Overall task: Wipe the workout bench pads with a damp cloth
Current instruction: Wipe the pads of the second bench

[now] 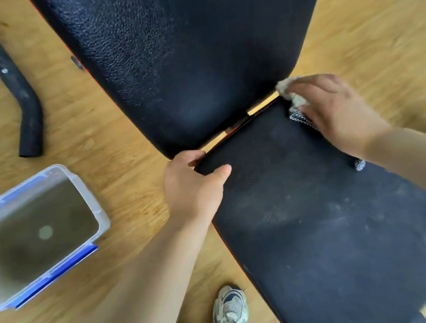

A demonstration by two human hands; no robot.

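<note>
**A:** ok so where are we with the cloth (289, 90) right now?

**B:** We're holding it bunched up in our right hand (340, 116), right at the far right corner of the seat pad (331, 226). It's sitting where the gap (261, 105) opens between the seat pad and the back pad (184, 38). That grip is curling over the cloth, and a pale wad is poking out past the fingers. There's a bit of mesh-looking stuff under the palm too. We can't tell if it's part of the cloth.

**A:** and the other hand?

**B:** Our left hand (193, 187) is hanging onto the far left corner of the seat pad. That grip is wrapping the edge, with the fingers going over the far side and the thumb lying on top.

**A:** pads looking any good?

**B:** The seat pad is showing pale dusty smudges across the middle and near end. The back pad is looking darker and pebbly.

**A:** water nearby?

**B:** Yep, we're seeing a clear tub (93, 202) of murky water (34, 235) on the wooden floor (113, 122), off to the left of the seat pad. A black tube (26, 109) is lying beyond it, and our shoe (231, 320) is planted just beside the pad's left edge.
</note>
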